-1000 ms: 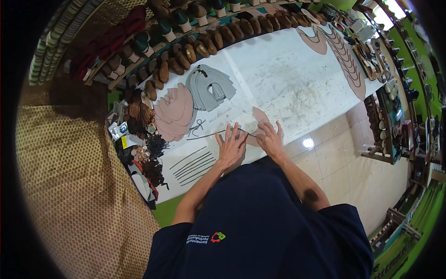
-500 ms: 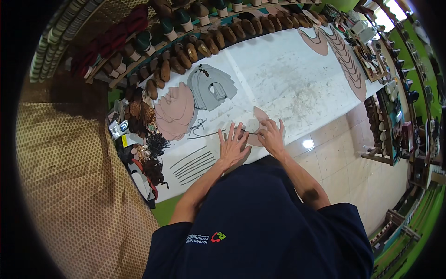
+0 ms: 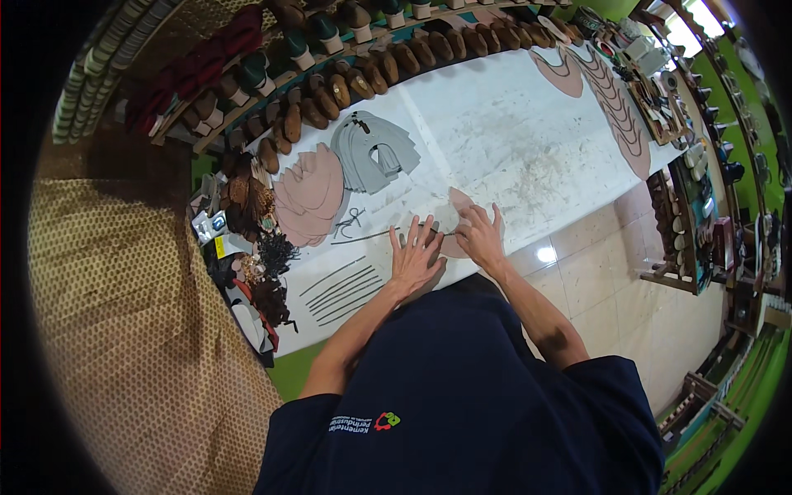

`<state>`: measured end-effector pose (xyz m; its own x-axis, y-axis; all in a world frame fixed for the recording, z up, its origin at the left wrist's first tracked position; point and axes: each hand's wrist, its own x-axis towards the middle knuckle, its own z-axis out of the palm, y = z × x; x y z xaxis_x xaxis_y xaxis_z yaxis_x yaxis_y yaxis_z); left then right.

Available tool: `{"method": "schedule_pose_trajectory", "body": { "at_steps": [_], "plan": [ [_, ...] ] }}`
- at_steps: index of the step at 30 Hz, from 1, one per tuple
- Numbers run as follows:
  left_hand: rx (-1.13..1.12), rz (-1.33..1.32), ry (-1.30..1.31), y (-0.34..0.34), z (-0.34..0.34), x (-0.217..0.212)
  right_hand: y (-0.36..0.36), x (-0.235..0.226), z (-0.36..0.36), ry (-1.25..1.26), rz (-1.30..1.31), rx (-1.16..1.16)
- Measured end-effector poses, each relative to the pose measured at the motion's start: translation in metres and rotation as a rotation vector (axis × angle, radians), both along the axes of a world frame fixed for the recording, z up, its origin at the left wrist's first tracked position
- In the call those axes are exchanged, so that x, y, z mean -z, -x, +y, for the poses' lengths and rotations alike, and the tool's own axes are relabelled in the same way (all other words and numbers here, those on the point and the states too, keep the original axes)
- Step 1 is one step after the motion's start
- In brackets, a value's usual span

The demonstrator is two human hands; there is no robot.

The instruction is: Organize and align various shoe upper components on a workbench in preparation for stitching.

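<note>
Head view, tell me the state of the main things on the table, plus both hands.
Left hand: fingers spread, palm down
Pink piece: flat, partly covered
Right hand: over the pink piece
Long strip: stretched out, partly hidden
Short strips: side by side
Grey pieces: stacked, fanned
Pink pile: overlapping
Table: smudged

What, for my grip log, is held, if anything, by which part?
Right hand touches dark strip over pink piece; pinching cannot be told. Left hand lies spread.
</note>
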<state>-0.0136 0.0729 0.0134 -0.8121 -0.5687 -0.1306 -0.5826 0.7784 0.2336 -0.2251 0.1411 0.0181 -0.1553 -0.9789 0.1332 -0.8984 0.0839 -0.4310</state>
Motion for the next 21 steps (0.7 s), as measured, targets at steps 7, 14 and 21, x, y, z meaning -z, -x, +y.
{"method": "schedule_pose_trajectory", "body": {
  "at_steps": [7, 14, 21],
  "plan": [
    [-0.018, 0.022, -0.009, 0.004, 0.004, -0.003, 0.004, 0.006, -0.004, -0.025, 0.013, -0.047],
    [-0.034, 0.078, -0.009, 0.008, 0.007, -0.005, 0.010, 0.005, -0.010, -0.039, 0.047, -0.093],
    [-0.053, 0.018, 0.005, 0.014, 0.013, -0.007, 0.014, 0.011, -0.013, -0.038, 0.071, -0.117]
  ]
}}
